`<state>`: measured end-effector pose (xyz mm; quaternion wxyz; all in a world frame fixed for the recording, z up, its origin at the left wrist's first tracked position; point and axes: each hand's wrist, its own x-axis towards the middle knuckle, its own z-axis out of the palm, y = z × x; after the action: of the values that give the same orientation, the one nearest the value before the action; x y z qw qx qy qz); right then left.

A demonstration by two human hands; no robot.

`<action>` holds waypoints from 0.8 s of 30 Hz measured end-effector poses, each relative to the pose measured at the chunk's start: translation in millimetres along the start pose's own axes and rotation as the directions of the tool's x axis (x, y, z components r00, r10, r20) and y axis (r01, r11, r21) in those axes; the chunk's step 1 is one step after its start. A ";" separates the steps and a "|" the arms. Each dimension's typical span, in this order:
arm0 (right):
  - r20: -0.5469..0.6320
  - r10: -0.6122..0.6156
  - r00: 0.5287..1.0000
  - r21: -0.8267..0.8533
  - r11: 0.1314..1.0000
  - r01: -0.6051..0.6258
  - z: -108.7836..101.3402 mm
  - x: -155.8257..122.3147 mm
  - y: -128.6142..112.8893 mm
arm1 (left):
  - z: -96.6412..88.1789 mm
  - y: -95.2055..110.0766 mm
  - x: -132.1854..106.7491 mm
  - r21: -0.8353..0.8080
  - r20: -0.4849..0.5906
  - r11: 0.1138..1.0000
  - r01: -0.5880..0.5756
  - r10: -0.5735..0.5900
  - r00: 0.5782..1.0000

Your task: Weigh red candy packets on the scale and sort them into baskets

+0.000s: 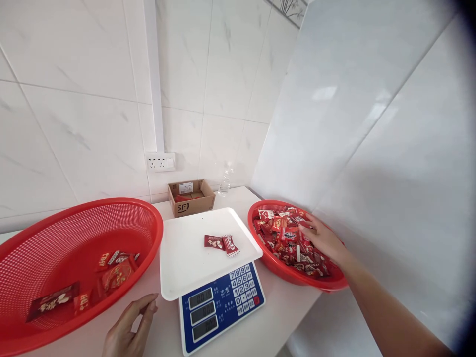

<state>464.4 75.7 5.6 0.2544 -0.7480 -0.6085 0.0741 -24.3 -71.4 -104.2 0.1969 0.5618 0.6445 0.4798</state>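
My right hand (323, 240) reaches over the right red basket (260, 202); its fingers are stretched out and apart at the wrapped candies (286, 235) heaped there. I cannot tell how firmly they touch. My left hand (130, 327) hangs loosely curled beside the scale (223, 307), a gap between its thumb and fingers and nothing in it. Two red wrapped candies, a dark red one (213, 242) and one with a dotted edge (230, 245), lie touching on the white weighing tray (186, 267). The displays on the scale are lit but hard to read.
A larger red basket (148, 213) at the left holds several red packets (119, 272). Behind the scale stand a small cardboard box (191, 203) and a clear plastic bottle (225, 181). Tiled walls bound the white table (290, 302) at the back and right.
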 end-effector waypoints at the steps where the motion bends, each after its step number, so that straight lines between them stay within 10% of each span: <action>1: 0.021 0.008 1.000 0.016 1.000 -0.008 -5.5 -2.0 -0.9 | 0.0 0.5 0.4 -0.001 0.002 1.000 0.002 -0.002 1.000; 3: 0.220 0.005 0.975 -0.012 1.000 -0.003 -13.8 -9.7 -2.2 | 0.1 2.3 0.4 0.000 0.005 1.000 0.014 -0.014 1.000; 6: 0.592 -0.037 0.805 -0.063 0.994 0.093 -14.4 -25.3 -3.8 | 0.4 6.6 -0.6 -0.006 0.007 1.000 0.027 -0.027 1.000; 8: 0.645 -0.047 0.763 -0.083 0.988 0.131 -7.1 -33.0 -4.7 | 0.7 9.3 -1.1 -0.008 0.009 1.000 0.020 -0.020 1.000; 16: 0.459 -0.128 0.879 0.065 0.992 0.111 22.9 -27.6 2.1 | 3.3 9.1 -0.2 -0.018 -0.020 1.000 -0.007 0.007 1.000; 24: -0.003 0.051 0.999 0.287 0.957 -0.048 -4.6 -4.7 -8.1 | 0.8 10.9 -0.5 -0.005 -0.045 0.999 -0.046 0.046 0.998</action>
<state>458.1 70.9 12.5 0.3614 -0.7187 -0.5709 0.1640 -17.6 -72.5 -95.6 0.1730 0.5652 0.6341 0.4986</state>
